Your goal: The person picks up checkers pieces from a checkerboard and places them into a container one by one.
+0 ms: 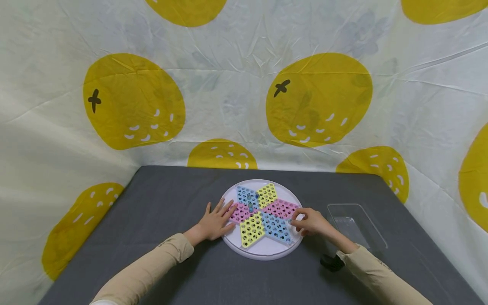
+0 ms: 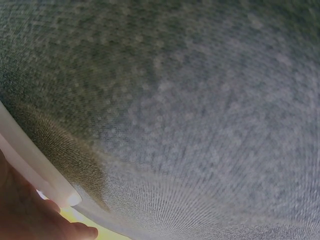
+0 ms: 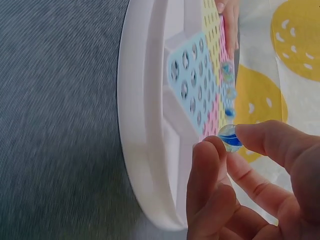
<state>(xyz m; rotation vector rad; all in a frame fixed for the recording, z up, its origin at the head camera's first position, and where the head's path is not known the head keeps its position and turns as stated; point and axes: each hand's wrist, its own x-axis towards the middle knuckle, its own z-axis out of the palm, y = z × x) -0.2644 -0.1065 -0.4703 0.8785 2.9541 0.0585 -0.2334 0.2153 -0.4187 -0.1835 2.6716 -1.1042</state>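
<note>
Blue-banded marble (image 3: 230, 139), plain only in the right-wrist view: the right hand (image 1: 310, 221) pinches it at the game board's (image 1: 248, 252) right side, band seemingly running finger-to-thumb; left hand (image 1: 213, 223) spread at the opposite edge.

Left hand (image 2: 32, 215) by white rim (image 2: 37, 167), grey cloth (image 2: 200, 125).

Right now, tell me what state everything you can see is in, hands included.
Game board: lying flat
Left hand: fingers spread, over the board's edge
Right hand: pinching a marble
Pinched marble: held off the board
Other marbles: clustered on the board
Clear tray: lying flat
Patterned cloth: hanging, creased
</note>
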